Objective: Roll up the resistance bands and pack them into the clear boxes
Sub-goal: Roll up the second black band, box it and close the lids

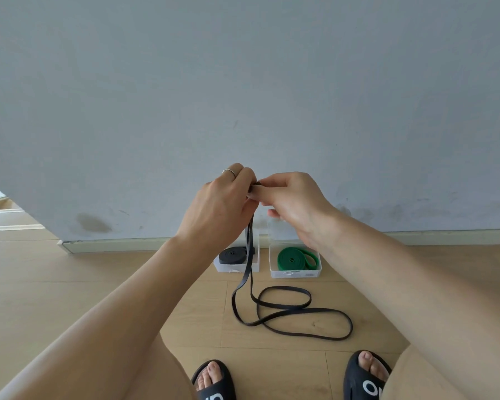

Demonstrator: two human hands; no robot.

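A long black resistance band (289,311) hangs from my hands and lies in loose loops on the wooden floor. My left hand (224,203) and my right hand (293,202) meet in the air and pinch its upper end between their fingertips. Below them two clear boxes stand open against the wall. The left box (236,267) holds a rolled black band (232,254). The right box (295,273) holds a rolled green band (296,257).
A grey wall (243,82) with a pale skirting board rises right behind the boxes. My feet in black slippers (214,381) stand at the bottom of the view, close to the band's loops. A doorway step shows at the far left.
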